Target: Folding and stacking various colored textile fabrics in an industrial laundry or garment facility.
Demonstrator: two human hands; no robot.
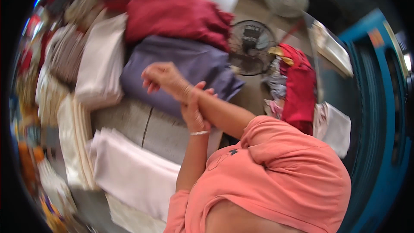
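Note:
My left hand (195,111), with a pale bangle at its wrist, is wrapped around my right forearm just behind the wrist. My right hand (163,77) reaches across to the left, its blurred fingers loosely bent, with nothing seen in it. Beneath both hands in the view is a folded pile of purple-grey cloth (181,60); whether either hand touches it I cannot tell. Dark red cloth (174,19) is heaped beyond it. To the left stands a stack of folded whitish cloth (102,61). Folded pale pink cloth (139,174) lies nearer my body.
A round black-caged fan (252,47) stands past the purple-grey cloth. Bright red cloth (299,87) lies to the right, near a blue metal frame (393,103). Cream folded cloth (76,142) and several other bundles line the left. A grey tiled surface (165,136) shows between piles.

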